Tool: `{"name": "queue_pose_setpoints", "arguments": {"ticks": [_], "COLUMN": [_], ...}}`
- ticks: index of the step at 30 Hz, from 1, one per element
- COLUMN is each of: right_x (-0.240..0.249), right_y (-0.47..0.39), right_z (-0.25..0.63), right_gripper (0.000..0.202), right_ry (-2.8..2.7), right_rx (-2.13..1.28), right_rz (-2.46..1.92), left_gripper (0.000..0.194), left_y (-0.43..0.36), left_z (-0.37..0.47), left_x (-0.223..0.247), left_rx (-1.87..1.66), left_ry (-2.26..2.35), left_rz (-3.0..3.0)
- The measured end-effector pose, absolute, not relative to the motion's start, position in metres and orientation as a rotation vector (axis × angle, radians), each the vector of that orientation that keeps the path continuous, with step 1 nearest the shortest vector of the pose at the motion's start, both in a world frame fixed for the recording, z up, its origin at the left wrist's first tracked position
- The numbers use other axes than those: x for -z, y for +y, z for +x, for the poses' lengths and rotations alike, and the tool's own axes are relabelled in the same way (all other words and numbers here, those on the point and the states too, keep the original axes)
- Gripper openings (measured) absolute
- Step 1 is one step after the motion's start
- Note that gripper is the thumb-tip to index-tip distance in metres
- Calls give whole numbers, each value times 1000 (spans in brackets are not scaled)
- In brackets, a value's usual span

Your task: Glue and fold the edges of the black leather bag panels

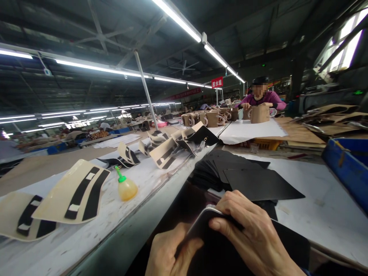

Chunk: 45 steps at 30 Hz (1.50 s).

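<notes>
A black sheet piece [214, 243] with a pale edge is held between my two hands, low in the view. My left hand [172, 249] pinches its left side, thumb on top. On the upper right edge, my right hand [250, 226] is closed, with the thumb on the near face and curled fingers behind. Just beyond my right hand lies a fanned stack of black sheets [258, 184]. To the left, a squeeze bottle [127, 189] with a green nozzle stands on the bench, near a cream panel [76, 191] with black strips.
More cream and black panels [163, 153] lie along the left bench [115, 218]. A blue crate [347, 168] sits at the right edge. Farther back, a person in purple [274, 99] handles a brown bag [259, 114], with several similar bags nearby.
</notes>
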State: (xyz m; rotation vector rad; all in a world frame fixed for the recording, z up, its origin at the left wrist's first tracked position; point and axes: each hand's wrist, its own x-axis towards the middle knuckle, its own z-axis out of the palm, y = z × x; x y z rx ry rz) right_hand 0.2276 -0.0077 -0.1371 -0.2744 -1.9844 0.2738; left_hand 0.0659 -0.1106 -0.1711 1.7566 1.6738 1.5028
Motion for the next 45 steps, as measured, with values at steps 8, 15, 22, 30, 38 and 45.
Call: {"name": "queue_pose_setpoints", "arguments": {"ticks": [8, 15, 22, 30, 38, 45], "right_x": [146, 139, 126, 91, 87, 101], "right_y": [-3, 8, 65, 55, 84, 69], "right_z": [219, 249, 300, 246, 254, 266], "right_gripper": [40, 27, 54, 33, 29, 36], "right_ry": [-1993, -2036, -2291, -2546, -2725, -2667], "right_rx": [-248, -102, 183, 420, 5, -152], "right_rz": [-310, -390, -329, 244, 7, -236], "left_gripper": [16, 10, 13, 26, 76, 41], "left_y": [-98, -70, -42, 36, -11, -68], "left_z": [92, 68, -16, -10, 10, 24], "left_x": [171, 158, 120, 122, 147, 142], "left_rx": [-1778, -1905, -1918, -1727, -1483, -1489], "left_ry": [1845, 1855, 1534, 1154, 792, 1098], "left_rz": [1592, 1864, 1828, 1695, 1389, 1446]}}
